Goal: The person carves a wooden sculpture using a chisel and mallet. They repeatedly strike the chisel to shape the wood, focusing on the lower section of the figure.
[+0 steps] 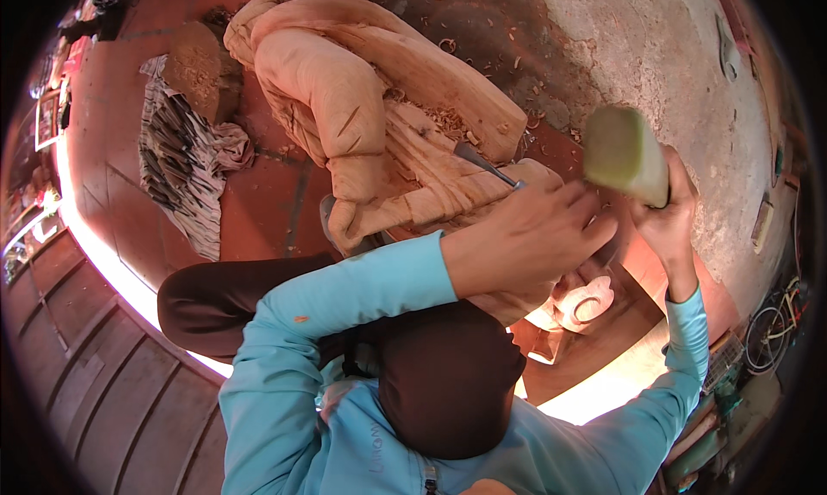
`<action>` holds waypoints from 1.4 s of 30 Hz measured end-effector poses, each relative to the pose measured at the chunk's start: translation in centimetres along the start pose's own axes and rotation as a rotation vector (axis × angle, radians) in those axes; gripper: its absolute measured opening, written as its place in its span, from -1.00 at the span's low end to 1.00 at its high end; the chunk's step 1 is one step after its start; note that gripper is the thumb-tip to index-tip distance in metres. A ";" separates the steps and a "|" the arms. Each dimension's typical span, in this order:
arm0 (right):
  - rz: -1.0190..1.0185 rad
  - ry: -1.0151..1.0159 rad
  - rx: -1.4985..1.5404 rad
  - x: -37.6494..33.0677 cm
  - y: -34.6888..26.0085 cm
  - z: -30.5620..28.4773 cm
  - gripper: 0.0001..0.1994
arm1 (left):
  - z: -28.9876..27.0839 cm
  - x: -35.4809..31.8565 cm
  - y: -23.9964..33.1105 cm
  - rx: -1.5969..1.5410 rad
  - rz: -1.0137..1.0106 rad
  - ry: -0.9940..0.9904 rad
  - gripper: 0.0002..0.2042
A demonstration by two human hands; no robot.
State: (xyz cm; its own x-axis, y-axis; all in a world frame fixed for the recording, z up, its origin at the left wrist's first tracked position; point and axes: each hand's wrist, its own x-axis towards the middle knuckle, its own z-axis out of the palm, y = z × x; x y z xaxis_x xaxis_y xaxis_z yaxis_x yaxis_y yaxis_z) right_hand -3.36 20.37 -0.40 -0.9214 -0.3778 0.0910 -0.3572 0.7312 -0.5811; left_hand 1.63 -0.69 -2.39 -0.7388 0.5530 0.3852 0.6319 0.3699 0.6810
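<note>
A large carved wooden figure [345, 90] with draped folds lies in front of me. My left hand [534, 236] is closed around a carving chisel [484, 162]; its metal blade points up and left onto the folds, and its handle is mostly hidden by my fingers. To the right, my right hand [676, 211] grips a mallet [616, 150] with a thick, pale green, blocky head. The mallet is raised, apart from the chisel, and slightly blurred. Curled wood shavings [444, 120] lie in a hollow of the carving, just beyond the blade.
A striped cloth [233, 146] on the red floor at left holds several carving tools [177, 146]. Behind it stands a rough wood block [202, 68]. My bent knee [202, 301] is close to the carving's near left. A bicycle [769, 327] stands at the far right.
</note>
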 end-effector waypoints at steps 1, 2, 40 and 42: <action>-0.103 0.015 -0.012 0.1 0.5 0.3 -0.59 | 0.0 -0.8 0.2 0.018 0.023 -0.029 -0.83; -0.206 0.030 -0.025 0.4 1.0 0.5 -0.61 | 0.3 -1.7 0.3 0.036 0.045 -0.057 -0.84; -0.832 0.207 -0.344 1.3 1.5 -0.1 -0.38 | -0.1 -4.0 -0.9 0.094 0.108 0.061 -0.85; -0.855 0.242 -0.251 1.1 2.0 0.0 -0.37 | -0.4 -4.1 -0.8 0.107 0.088 0.055 -0.85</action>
State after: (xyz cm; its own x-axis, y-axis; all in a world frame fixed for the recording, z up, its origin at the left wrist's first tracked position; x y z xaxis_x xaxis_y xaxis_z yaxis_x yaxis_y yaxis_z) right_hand -5.11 21.37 -1.46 -0.3255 -0.7375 0.5918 -0.9275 0.3706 -0.0484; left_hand 4.02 -3.55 -4.28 -0.6894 0.5462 0.4758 0.7139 0.4008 0.5742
